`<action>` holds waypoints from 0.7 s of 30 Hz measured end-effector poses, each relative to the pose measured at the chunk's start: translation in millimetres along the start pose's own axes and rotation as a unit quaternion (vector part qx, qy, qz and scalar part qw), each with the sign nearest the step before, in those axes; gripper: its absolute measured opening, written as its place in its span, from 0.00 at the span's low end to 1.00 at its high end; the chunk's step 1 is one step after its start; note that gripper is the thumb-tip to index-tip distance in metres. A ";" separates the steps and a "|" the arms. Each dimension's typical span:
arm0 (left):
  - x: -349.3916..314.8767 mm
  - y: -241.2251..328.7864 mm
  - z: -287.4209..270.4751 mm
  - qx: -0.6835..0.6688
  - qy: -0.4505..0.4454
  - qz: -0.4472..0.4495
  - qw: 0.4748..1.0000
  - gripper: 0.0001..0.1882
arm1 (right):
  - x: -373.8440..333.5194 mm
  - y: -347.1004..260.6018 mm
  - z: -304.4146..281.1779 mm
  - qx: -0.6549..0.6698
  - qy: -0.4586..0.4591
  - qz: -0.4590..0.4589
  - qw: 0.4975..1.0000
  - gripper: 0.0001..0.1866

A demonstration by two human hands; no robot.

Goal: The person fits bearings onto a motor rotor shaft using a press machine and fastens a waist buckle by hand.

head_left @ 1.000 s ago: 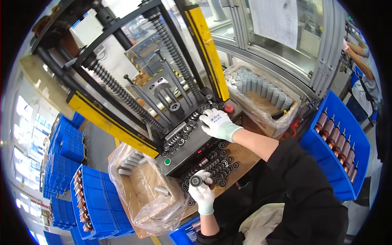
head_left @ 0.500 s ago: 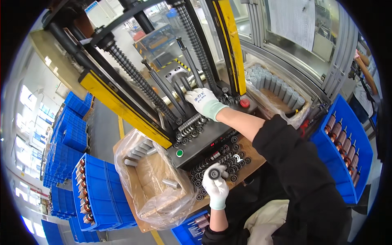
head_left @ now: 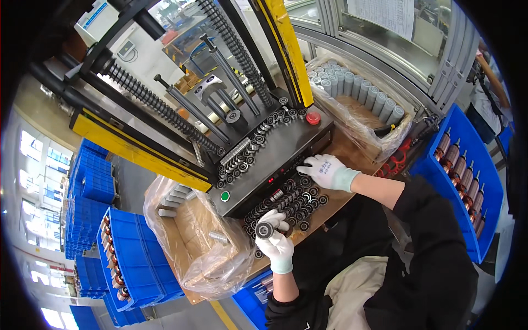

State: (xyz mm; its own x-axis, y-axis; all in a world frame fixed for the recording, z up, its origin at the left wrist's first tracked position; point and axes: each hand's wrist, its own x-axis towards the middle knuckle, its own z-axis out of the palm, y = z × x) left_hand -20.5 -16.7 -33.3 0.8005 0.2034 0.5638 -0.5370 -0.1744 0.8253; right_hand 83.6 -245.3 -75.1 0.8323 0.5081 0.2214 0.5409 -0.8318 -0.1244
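Observation:
My left hand [head_left: 278, 250], in a white glove, is closed around a black round part with a metal ring at its centre [head_left: 264, 230], face up in front of the press. My right hand [head_left: 328, 170], gloved too, reaches to the front edge of the press base, its fingers apart over the near end of many small black ball bearings [head_left: 300, 201]. Nothing shows in it, though its fingertips are partly hidden. On the press fixture stands a dark round piece with a ringed top [head_left: 234, 116]. More bearings [head_left: 254, 147] lie in rows on the black press base [head_left: 264, 170].
Yellow guard bars [head_left: 143, 154] and spring-wrapped columns [head_left: 157, 99] flank the press. Green [head_left: 225, 196] and red [head_left: 313, 117] buttons sit on it. Plastic-lined boxes of grey cylinders stand left [head_left: 192, 242] and right [head_left: 357, 118]. Blue crates with copper-wound rotors [head_left: 462, 176] stand at the sides.
My right hand has come back from the press fixture to the bearings in front. The dark round piece on the fixture now shows. My left hand still holds its part.

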 end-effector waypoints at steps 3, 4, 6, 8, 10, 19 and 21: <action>-1.7 -2.1 5.3 0.050 -0.003 0.040 0.998 0.20 | -12.1 25.3 21.5 0.013 0.012 -0.017 1.000 0.21; -0.7 -0.8 6.2 0.029 0.036 0.015 0.999 0.20 | -16.9 22.6 25.2 0.040 0.053 -0.005 0.998 0.20; 8.8 5.4 14.9 0.018 0.114 -0.024 0.993 0.23 | -19.0 21.9 30.0 0.071 0.102 0.009 0.992 0.19; 24.7 13.6 18.6 -0.001 0.139 0.009 0.990 0.25 | -19.7 27.2 31.2 0.096 0.093 0.029 0.991 0.17; 59.8 39.7 29.1 -0.020 0.141 0.086 0.986 0.25 | -23.6 29.4 29.2 0.103 0.081 0.054 0.990 0.16; 298.0 38.8 105.8 0.237 0.223 0.176 0.929 0.22 | -17.6 31.0 35.2 0.207 0.109 0.161 0.959 0.16; 316.5 46.5 123.0 0.140 0.175 0.075 0.972 0.26 | -17.1 29.3 35.7 0.219 0.133 0.142 0.956 0.16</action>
State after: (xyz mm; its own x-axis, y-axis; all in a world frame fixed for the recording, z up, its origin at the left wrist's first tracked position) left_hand 240.6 -78.9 179.9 0.5528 0.4623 0.6934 -0.5086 -0.4720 0.7201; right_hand 89.6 -270.4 -117.1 0.9248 0.1524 0.3485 0.3442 -0.7253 -0.5962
